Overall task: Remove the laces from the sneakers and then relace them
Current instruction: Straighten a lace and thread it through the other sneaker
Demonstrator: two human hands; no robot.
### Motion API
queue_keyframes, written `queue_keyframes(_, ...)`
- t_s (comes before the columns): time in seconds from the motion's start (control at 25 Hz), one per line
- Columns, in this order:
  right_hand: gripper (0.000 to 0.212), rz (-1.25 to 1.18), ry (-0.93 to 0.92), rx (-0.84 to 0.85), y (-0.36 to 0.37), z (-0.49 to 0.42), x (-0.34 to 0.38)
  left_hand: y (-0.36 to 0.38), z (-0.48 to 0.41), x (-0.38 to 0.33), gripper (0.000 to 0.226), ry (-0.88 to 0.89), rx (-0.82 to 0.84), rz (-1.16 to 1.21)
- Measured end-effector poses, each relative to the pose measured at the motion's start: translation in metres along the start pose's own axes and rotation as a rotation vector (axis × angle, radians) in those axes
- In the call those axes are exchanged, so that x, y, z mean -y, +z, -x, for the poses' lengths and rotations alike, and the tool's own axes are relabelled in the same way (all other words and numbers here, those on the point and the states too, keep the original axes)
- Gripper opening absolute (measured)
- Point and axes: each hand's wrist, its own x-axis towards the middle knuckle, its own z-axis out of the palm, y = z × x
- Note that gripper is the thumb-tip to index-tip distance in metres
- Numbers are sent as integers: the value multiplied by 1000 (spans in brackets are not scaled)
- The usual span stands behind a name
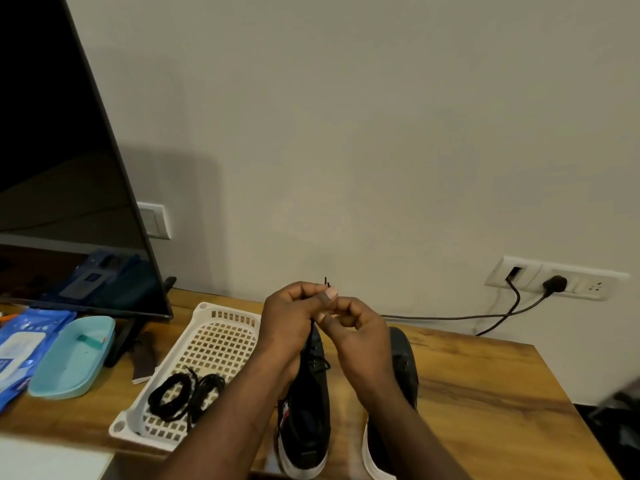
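**Both hands pinching the lace ends above the left sneaker**

A large black flat television screen (52,168) is standing far to the left of the fingers, and the brown wood-grain counter (485,375) is spreading out beneath them. A white perforated plastic basket (214,341) is lying just left of the left hand (291,327), and a coiled spare black shoelace (183,396) is resting in its near end. Further left, a pale teal oval plastic tray (72,358) is sitting beside a blue plastic wipes packet (20,344).

Directly below the fingers, a black low-top sneaker with a white sole (304,417) is lying heel toward the camera, and a second black white-soled sneaker (401,375) is lying under the right hand (360,344), its heel also nearest the camera.

Both hands are meeting above the first sneaker. The left fingers (311,289) are closing on the thin black lace (311,330), which is running down from them to that sneaker's eyelets, with its two tips (326,282) poking up just above the thumb. The right fingers (343,308) are curling in, touching the left ones; I cannot tell whether they are gripping the lace.

Well to the right of the fingers, a black cable (485,317) is hanging from a white wall socket plate (554,277).
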Motion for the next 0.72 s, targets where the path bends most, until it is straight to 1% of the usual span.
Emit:
queue_keyframes(0.12, 6, 106, -32, -103, 4, 0, -15, 3, 2, 15, 4, -11, 8, -11)
queue_keyframes(0.24, 10, 171, -57, -172, 4, -1, -22, 4, 4, 19, 4, 9, 31, -58)
queue_keyframes(0.32, 10, 155, -76, -166, 4, -1, -20, 3, 5, 18, 4, 29, 26, -71)
queue_keyframes(0.44, 14, 96, -52, -122, 4, 0, -20, -5, 4, 14, 5, 81, -12, -139)
queue_keyframes(0.56, 17, 99, -36, -107, 2, -1, -24, -10, 2, 15, 4, 106, 8, -213)
queue_keyframes(0.64, 16, 102, -19, -114, 2, -2, -24, -9, 2, 18, 4, 99, 12, -221)
queue_keyframes(0.72, 15, 107, -2, -147, 1, -4, -24, -9, 0, 23, 11, 127, -1, -261)
